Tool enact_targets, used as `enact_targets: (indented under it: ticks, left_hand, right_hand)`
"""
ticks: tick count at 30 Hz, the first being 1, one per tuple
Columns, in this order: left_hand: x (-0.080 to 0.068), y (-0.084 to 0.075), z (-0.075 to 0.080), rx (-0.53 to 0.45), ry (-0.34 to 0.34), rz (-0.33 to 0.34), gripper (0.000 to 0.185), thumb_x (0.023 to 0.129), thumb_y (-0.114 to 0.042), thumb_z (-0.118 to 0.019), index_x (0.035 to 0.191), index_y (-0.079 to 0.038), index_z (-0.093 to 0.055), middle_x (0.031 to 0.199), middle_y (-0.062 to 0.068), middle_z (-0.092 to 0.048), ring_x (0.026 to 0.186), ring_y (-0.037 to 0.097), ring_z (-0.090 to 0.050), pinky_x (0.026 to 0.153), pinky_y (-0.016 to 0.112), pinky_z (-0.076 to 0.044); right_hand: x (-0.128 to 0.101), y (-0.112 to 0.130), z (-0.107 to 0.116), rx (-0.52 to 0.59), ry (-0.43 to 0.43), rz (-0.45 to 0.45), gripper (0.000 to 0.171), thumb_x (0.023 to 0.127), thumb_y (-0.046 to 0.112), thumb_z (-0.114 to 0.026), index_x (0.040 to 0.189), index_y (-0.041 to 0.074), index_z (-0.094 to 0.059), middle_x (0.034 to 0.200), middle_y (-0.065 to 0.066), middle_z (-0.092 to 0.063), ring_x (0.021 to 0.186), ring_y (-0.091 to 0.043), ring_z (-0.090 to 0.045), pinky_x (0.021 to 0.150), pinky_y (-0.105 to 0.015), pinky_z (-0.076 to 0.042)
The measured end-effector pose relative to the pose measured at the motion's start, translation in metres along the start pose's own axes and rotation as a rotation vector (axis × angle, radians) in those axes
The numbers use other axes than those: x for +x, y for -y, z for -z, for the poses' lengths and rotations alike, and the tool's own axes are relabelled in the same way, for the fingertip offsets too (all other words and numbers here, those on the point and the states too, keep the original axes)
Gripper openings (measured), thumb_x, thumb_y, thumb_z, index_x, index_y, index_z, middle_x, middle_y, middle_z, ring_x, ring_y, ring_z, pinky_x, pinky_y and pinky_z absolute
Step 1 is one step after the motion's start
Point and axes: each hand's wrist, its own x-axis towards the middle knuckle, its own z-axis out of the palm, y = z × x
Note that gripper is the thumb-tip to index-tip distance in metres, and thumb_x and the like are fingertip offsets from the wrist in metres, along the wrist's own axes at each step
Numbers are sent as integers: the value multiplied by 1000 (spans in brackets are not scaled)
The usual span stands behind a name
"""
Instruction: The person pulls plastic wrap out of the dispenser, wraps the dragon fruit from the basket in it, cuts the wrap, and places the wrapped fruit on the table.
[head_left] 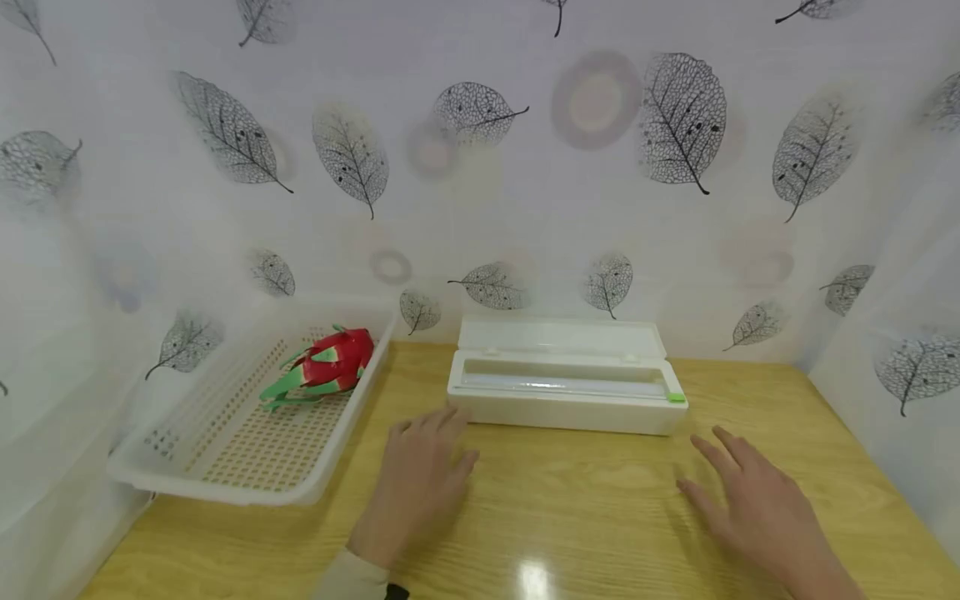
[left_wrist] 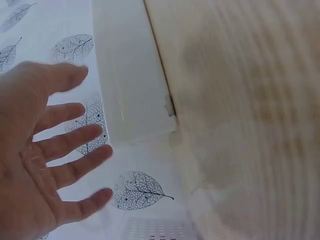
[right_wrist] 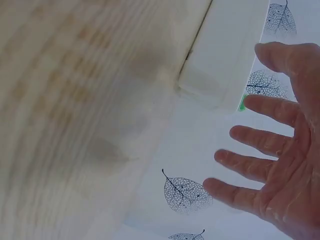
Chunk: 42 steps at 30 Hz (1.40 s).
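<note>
Box [head_left: 562, 414] is lying ahead, lengthwise along the far edge of the worktop [head_left: 577, 508]; I'm seeing left hand [head_left: 422, 467] nearer than right hand [head_left: 757, 504], both grasping nothing.

The left hand [head_left: 420, 473] was held with its back turned upward, its fingers spread and nearly straight, its thumb set apart; behind the wrist, the arm was covered by a pale sleeve [head_left: 349, 578]. The right hand [head_left: 761, 504] was held well apart, its fingers likewise spread, its thumb extended inward.
</note>
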Motion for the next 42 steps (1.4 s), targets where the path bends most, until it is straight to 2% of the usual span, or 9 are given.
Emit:
enact_targets:
  ticks: [4, 9, 13, 16, 19, 21, 25, 29, 42]
  left_hand:
    - [19, 6, 1, -52, -107, -25, 36, 88, -25, -81, 121, -14, -73, 112, 6, -77, 93, 26, -74, 76, 48, -58]
    - [43, 14, 2, -86, -148, -26, 24, 89, -19, -79, 112, -11, -78, 90, 3, -75, 70, 17, -65, 59, 30, -49]
    - [61, 18, 2, -144, -89, -19, 19, 92, -16, -75, 110, -9, -78, 80, 2, -70, 56, 11, -46, 47, 21, -33]
    - [71, 19, 2, -169, 0, -7, 24, 95, -19, -72, 117, -9, -75, 86, 3, -71, 59, 10, -49, 48, 20, -36]
    - [81, 19, 1, -184, 89, 3, 29, 97, -21, -69, 123, -9, -72, 93, 5, -73, 67, 12, -58, 55, 22, -45]
    - [87, 19, 0, -187, 135, 3, 30, 98, -22, -69, 125, -10, -72, 94, 5, -72, 71, 13, -60, 59, 23, -49]
    - [99, 19, -3, -194, 227, -31, 29, 99, -22, -68, 126, -11, -73, 95, 6, -70, 76, 14, -62, 65, 26, -53]
    - [106, 19, -6, -214, 313, -42, 27, 100, -23, -66, 124, -13, -74, 96, 5, -68, 81, 14, -62, 68, 26, -53]
    - [117, 18, -15, -318, 394, -7, 20, 102, -22, -63, 105, -9, -78, 89, 1, -64, 80, 13, -54, 75, 29, -50]
  right_hand:
    - [12, -3, 5, 50, -39, 23, 51, 92, 36, -74, 131, 6, -66, 132, -26, -64, 108, -52, -64, 75, -66, -54]
    - [30, -7, 9, 56, -218, 143, 37, 81, 20, -82, 115, 7, -74, 111, -19, -74, 92, -45, -71, 67, -59, -57]
    - [42, -11, 8, 28, -293, 220, 33, 76, 15, -85, 107, 7, -77, 100, -16, -76, 81, -38, -72, 58, -51, -57]
    - [50, -14, 7, 13, -317, 262, 31, 76, 14, -84, 106, 7, -77, 95, -13, -75, 76, -33, -71, 53, -46, -55]
    - [57, -17, 5, 12, -349, 318, 22, 88, 23, -78, 104, 7, -78, 89, -9, -74, 68, -26, -68, 48, -37, -51]
    - [62, -19, 4, 16, -371, 354, 35, 101, 39, -63, 102, 8, -78, 86, -7, -73, 65, -23, -65, 45, -31, -46]
    - [72, -19, 5, 15, -344, 385, 38, 101, 42, -63, 101, 8, -78, 81, -3, -69, 63, -17, -59, 45, -26, -41]
    - [83, -18, 5, 18, -274, 394, 33, 74, 11, -88, 105, 7, -78, 81, -1, -65, 67, -16, -59, 50, -28, -45]
    - [97, -10, 9, 62, -52, 315, 24, 92, 16, -75, 115, 10, -77, 75, 1, -54, 64, -9, -38, 53, -24, -33]
